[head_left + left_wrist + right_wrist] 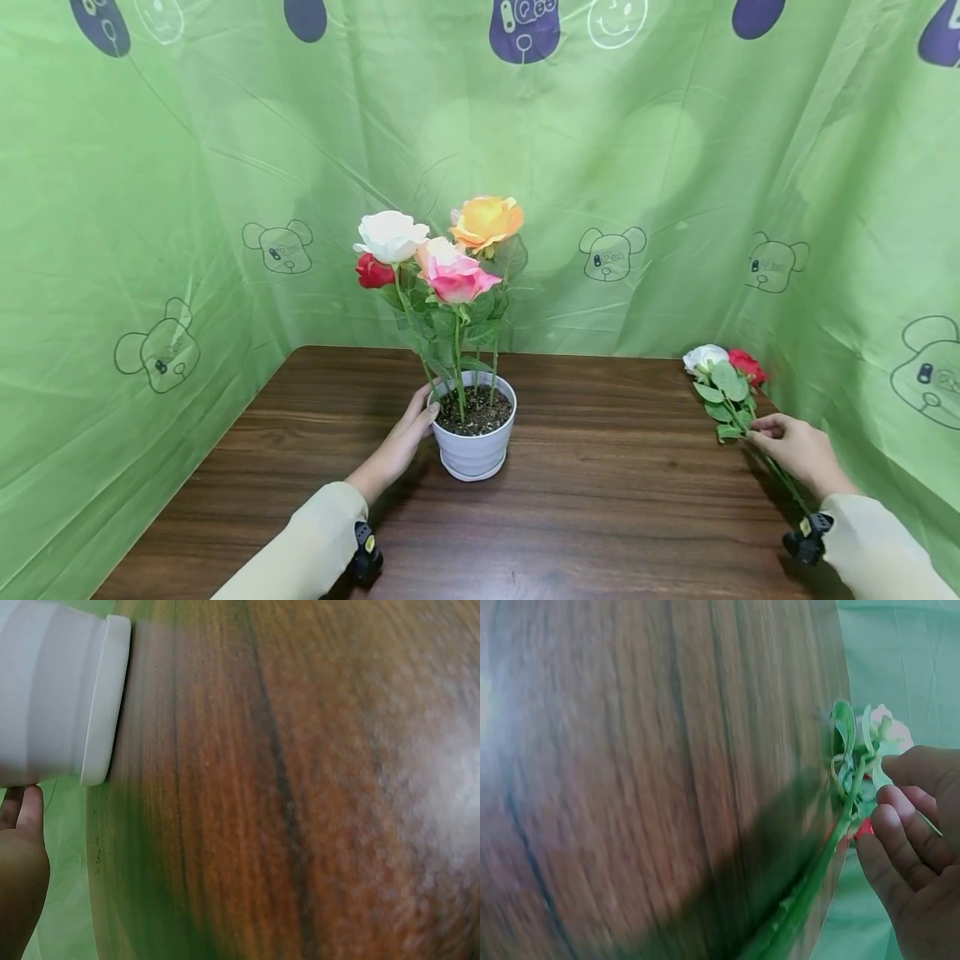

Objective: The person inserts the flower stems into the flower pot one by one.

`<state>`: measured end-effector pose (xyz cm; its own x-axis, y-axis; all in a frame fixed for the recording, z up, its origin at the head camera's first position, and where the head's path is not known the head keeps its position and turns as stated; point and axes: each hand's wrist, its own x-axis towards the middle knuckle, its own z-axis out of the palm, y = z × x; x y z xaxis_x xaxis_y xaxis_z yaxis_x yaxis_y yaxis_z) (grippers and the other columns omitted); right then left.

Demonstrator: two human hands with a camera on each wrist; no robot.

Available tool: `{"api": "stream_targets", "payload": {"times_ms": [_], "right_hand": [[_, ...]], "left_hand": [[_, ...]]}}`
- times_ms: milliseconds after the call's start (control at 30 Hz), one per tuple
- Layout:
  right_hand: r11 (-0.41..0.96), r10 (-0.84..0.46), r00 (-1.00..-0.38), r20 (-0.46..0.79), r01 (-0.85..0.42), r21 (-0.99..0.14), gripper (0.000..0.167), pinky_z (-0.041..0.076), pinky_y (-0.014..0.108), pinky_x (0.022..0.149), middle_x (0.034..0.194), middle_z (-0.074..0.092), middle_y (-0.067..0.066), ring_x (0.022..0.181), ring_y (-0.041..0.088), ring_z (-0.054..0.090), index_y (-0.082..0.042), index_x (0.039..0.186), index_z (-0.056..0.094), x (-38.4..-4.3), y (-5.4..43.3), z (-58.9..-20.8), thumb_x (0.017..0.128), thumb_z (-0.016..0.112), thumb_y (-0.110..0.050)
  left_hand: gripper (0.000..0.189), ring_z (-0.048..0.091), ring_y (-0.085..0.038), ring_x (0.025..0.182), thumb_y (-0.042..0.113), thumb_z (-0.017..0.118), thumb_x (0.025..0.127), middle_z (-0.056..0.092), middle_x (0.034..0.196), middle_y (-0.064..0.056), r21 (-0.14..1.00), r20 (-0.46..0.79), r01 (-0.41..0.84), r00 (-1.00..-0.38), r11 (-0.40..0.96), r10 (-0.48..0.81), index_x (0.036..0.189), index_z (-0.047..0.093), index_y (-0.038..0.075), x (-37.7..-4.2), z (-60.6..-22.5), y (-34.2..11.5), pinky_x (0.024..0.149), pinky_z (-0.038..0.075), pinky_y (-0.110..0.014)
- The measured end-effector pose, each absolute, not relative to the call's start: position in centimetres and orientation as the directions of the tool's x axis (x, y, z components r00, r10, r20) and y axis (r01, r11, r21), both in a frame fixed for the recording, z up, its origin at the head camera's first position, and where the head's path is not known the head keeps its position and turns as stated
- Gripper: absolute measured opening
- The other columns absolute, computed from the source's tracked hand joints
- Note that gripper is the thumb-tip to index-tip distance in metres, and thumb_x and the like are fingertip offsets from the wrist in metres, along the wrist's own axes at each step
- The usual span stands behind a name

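a: left hand?
b: left hand (405,432): laid against the left side of the pot (474,454), fingers extended, not clenched.
a: pot, contents?
b: dark soil (471,421); white bloom (392,237), red bloom (375,272), pink bloom (459,277), orange bloom (489,222), all on tall stalks.
a: right hand?
b: right hand (802,450): at the stems (787,482) of a loose pair, thumb and fingers bent toward them. grasping or merely touching: cannot tell.
a: the pair?
b: one white rose (705,358), one red rose (747,367), leafy (727,381); lying side by side on the table (615,483), right side, heads by the green cloth (675,167).
a: long axis?
b: slanting. heads at the far end, beyond the fingertips and a little left; stems run back past the hand toward the right wrist.
a: nearer hand?
b: right; the left is well apart. from the right hand, the pot stands well off to the left, rim upward.
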<state>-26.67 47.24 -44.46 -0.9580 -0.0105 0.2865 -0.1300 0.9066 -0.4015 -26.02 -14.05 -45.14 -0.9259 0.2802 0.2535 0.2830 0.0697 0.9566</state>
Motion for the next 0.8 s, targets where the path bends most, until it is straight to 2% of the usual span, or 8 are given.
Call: {"api": "stream_targets", "payload": {"times_ms": [233,467,600,800], "right_hand": [[0.912,-0.023,-0.985,0.174,-0.092,-0.399,0.036,0.048,0.059,0.077,0.090,0.073,0.016,0.087,0.044,0.065,0.005,0.105,0.070,-26.4,48.1,-43.8,0.097,0.066,-0.030],[0.929,-0.026,-0.997,0.078,-0.053,-0.366,0.043,0.045,0.067,0.079,0.104,0.068,0.031,0.099,0.062,0.054,0.005,0.106,0.071,-26.5,48.8,-44.4,0.096,0.066,-0.037],[0.933,-0.019,-0.998,0.060,-0.039,-0.359,0.047,0.045,0.067,0.078,0.106,0.066,0.034,0.099,0.063,0.053,0.007,0.107,0.070,-26.6,48.8,-44.6,0.097,0.065,-0.039],[0.934,-0.022,-0.998,0.066,-0.044,-0.354,0.042,0.046,0.065,0.078,0.106,0.066,0.034,0.098,0.062,0.054,0.006,0.105,0.072,-26.8,48.8,-44.4,0.096,0.066,-0.035]], "left_hand": [[0.051,0.022,-0.033,0.146,0.028,0.036,0.110,0.022,0.162,-0.017,0.954,0.266,0.293,-0.922,0.060,0.280,0.157,0.024,0.013,-25.9,-45.1,-14.0,0.112,0.030,-0.058],[0.052,0.023,-0.032,0.146,0.029,0.035,0.110,0.021,0.162,-0.016,0.956,0.257,0.286,-0.924,0.065,0.284,0.158,0.023,0.013,-25.9,-45.3,-14.0,0.112,0.030,-0.058],[0.051,0.023,-0.032,0.146,0.029,0.035,0.110,0.022,0.162,-0.016,0.955,0.259,0.288,-0.923,0.066,0.285,0.158,0.023,0.014,-25.9,-45.4,-14.1,0.113,0.029,-0.057],[0.050,0.024,-0.030,0.147,0.030,0.034,0.111,0.023,0.162,-0.014,0.955,0.255,0.286,-0.924,0.073,0.286,0.157,0.024,0.016,-25.9,-45.2,-14.1,0.113,0.029,-0.055]]}}
